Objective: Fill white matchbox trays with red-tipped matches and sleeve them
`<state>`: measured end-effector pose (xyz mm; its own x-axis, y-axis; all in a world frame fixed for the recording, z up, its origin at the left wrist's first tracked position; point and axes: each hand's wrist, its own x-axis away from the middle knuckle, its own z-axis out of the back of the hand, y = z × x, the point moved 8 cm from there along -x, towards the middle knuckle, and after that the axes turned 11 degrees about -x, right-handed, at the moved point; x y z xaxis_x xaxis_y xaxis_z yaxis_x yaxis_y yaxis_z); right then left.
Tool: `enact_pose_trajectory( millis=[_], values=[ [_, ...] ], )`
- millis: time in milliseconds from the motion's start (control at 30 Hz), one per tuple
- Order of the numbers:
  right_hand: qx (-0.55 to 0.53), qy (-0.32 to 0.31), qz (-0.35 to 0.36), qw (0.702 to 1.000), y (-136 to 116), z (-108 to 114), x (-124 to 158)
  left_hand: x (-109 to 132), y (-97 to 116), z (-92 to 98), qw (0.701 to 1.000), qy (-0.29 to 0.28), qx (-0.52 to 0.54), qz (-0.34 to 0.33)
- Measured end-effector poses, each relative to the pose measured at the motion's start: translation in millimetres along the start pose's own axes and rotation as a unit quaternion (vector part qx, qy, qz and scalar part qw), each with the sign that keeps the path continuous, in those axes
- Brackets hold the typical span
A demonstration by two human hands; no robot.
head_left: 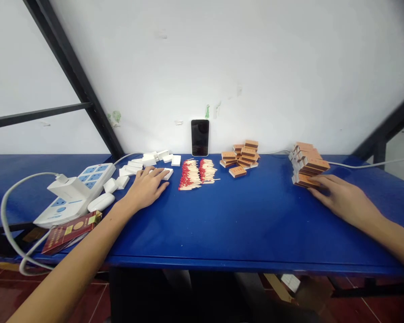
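Note:
My left hand [145, 187] lies over the white matchbox trays [133, 167] left of centre. Its fingers are stretched out and apart, and the fingertips touch one white tray [167, 174]. At the right, my right hand [345, 197] pinches the end of a matchbox [303, 180] between thumb and fingers, low at the front of a stack of matchboxes [308, 157]. Between the hands, two rows of red-tipped matches [190, 176] lie on the table. A loose pile of orange-brown matchbox sleeves [247, 154] sits right of the matches.
A phone [200, 138] leans upright against the white wall. On the left are a power strip [92, 179] with a charger [69, 188] and cable, a white mouse-like object [101, 202], and a dark red packet [72, 231]. The blue table [202, 229] has its edge in front.

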<state>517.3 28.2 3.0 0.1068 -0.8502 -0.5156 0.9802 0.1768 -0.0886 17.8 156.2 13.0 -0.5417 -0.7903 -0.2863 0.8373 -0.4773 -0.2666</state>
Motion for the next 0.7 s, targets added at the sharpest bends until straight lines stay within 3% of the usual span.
enact_pose_trajectory(
  millis=[267,400,467,533,600,700],
  values=[
    [0.000,0.001,-0.001,1.000,2,-2,-4,26,11,15.1,0.999,0.034,0.005,-0.018],
    [0.083,0.045,0.007,0.996,-13,10,-2,37,7,15.4,0.998,0.020,0.048,-0.019],
    [0.110,0.087,0.028,0.990,-33,19,-1,39,6,19.1,0.996,0.027,0.078,-0.013],
    [0.072,0.108,0.093,0.987,-66,21,-2,41,7,27.5,0.992,0.048,0.116,-0.003],
    [-0.007,0.083,0.191,0.978,-111,13,-6,46,13,36.9,0.984,0.066,0.168,0.010],
    [-0.105,0.011,0.253,0.962,-170,-9,-23,58,27,46.5,0.966,0.077,0.244,0.038]
  ],
)
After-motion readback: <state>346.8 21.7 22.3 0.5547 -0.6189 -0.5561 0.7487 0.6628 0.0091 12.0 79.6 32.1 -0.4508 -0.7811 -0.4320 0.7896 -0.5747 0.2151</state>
